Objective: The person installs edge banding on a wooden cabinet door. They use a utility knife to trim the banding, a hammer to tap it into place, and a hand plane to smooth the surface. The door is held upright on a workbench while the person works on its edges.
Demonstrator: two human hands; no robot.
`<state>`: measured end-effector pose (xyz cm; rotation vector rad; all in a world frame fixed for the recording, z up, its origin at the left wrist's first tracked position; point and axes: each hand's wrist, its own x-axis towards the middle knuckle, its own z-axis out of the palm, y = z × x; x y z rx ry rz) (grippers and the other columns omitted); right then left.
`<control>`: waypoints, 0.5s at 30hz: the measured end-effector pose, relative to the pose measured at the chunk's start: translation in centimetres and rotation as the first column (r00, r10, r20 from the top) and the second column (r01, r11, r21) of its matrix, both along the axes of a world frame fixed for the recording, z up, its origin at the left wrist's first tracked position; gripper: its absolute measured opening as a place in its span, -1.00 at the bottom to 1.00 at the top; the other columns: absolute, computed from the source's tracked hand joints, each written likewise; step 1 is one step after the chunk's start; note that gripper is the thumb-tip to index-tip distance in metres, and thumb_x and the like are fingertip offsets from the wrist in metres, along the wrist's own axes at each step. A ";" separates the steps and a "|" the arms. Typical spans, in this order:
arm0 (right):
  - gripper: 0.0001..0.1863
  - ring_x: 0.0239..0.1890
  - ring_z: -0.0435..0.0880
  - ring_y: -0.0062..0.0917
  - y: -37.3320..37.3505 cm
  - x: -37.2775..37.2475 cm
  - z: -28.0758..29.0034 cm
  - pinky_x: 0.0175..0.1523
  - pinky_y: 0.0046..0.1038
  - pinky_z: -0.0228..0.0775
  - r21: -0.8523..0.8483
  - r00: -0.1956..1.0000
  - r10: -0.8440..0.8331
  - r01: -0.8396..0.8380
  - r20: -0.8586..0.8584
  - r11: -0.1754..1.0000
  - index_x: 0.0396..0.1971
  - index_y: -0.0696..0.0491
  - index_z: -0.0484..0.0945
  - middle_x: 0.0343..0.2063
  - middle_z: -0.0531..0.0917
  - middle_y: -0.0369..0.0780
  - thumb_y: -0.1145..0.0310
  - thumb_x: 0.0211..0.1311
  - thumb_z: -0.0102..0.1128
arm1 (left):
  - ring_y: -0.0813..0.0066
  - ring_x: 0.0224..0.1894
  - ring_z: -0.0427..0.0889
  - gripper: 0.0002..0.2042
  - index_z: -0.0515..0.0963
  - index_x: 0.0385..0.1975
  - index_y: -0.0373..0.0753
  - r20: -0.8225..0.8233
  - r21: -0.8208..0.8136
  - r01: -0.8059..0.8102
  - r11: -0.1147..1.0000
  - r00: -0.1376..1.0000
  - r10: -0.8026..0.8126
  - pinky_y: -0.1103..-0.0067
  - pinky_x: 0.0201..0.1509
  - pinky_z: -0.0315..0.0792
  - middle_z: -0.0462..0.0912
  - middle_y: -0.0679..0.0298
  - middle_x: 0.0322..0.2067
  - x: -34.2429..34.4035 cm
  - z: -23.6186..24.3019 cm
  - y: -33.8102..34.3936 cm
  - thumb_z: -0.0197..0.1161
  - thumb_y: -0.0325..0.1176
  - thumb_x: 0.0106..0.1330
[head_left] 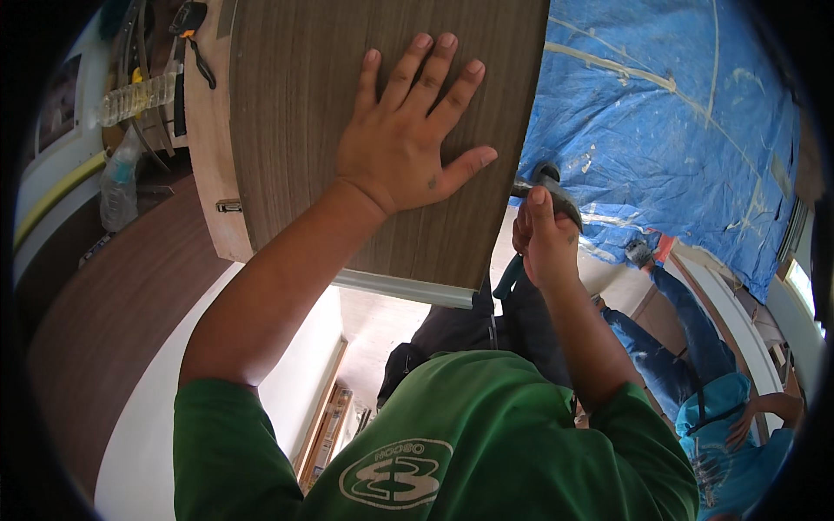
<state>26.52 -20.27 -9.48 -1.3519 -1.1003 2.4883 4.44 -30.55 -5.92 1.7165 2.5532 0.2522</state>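
Observation:
My left hand [408, 143] lies flat with fingers spread on a brown wood-grain panel [295, 130]. Beside the panel's right edge, my right hand [549, 239] is closed around a claw hammer [563, 201]. The hammer's dark metal head shows above my fist, close to the panel edge; whether it touches is hard to tell. Its teal handle end sticks out below my fingers. A pale metallic strip [404, 289] runs along the panel's near edge. On the left, a lighter wooden side [217, 165] carries a small metal fitting [228, 207].
A wrinkled blue tarp [643, 113] spreads at the right. A co-worker in a teal shirt [721, 434] is at the lower right, a gloved hand [640, 253] near the tarp's edge. Plastic bottles [120, 187] and a black tool with an orange part [188, 19] are at the left.

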 end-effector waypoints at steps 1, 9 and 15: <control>-0.52 -0.76 0.22 -0.74 0.3 -0.3 -0.1 -0.63 -0.55 0.01 0.001 1.000 -0.004 0.004 0.003 1.000 -0.56 -0.06 0.42 -0.76 0.30 -0.45 -0.05 0.49 0.21 | 0.12 0.59 0.10 -0.16 0.19 0.55 0.09 0.001 -0.002 0.000 1.000 1.000 0.000 -0.08 0.56 -0.12 0.14 0.13 0.56 0.0 0.0 0.0 0.13 0.37 0.33; -0.51 -0.74 0.20 -0.75 3.0 -3.6 0.7 -0.61 -0.56 0.01 0.133 0.999 0.017 -0.021 0.030 0.991 -0.57 -0.06 0.41 -0.74 0.29 -0.46 -0.08 0.47 0.24 | 0.10 0.58 0.12 -0.16 0.24 0.53 0.06 0.040 -0.002 -0.002 1.000 0.999 0.002 -0.06 0.56 -0.12 0.14 0.13 0.56 -0.2 0.3 0.0 0.21 0.33 0.30; -0.51 -0.68 0.21 -0.75 4.6 -3.9 -0.1 -0.57 -0.58 0.01 -0.033 0.996 -0.023 0.020 -0.087 0.999 -0.53 -0.05 0.42 -0.68 0.31 -0.46 -0.11 0.46 0.24 | 0.09 0.58 0.11 -0.15 0.29 0.51 0.05 0.039 0.008 0.006 1.000 0.999 -0.007 -0.02 0.58 -0.13 0.17 0.14 0.55 -0.6 0.4 0.2 0.29 0.29 0.24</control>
